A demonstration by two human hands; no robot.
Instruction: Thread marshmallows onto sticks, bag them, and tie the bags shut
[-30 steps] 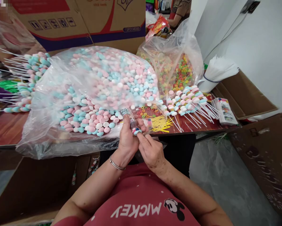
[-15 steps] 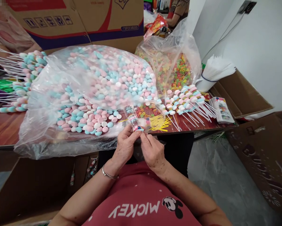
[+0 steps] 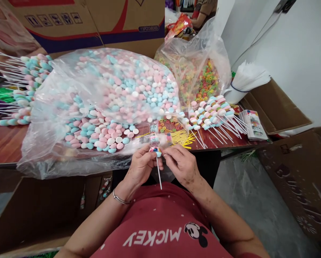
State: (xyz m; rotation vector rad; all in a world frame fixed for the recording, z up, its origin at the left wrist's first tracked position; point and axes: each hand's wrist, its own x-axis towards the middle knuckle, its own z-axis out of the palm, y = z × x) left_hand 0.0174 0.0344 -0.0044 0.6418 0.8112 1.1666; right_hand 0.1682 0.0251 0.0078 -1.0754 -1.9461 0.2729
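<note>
My left hand is closed around the lower end of a marshmallow skewer in a printed clear wrapper. Its white stick points down toward my shirt. Just to the right, my right hand has its thumb and fingertips pinched together beside the wrapper's lower end; what they hold, if anything, is too small to make out. Yellow twist ties lie just beyond that hand. Loose pink, blue and white marshmallows lie to the left, and ring-shaped gummies lie behind the ties.
A big clear bag of marshmallows and a bag of gummy rings fill the table's back. Unwrapped skewers lie right, near a cup of white sticks and a stack of wrappers. Cardboard boxes stand around; another person sits far left.
My right hand has moved away from my left, to the right and slightly down. The skewer has turned more upright, and its white stick now shows below my left fingers.
</note>
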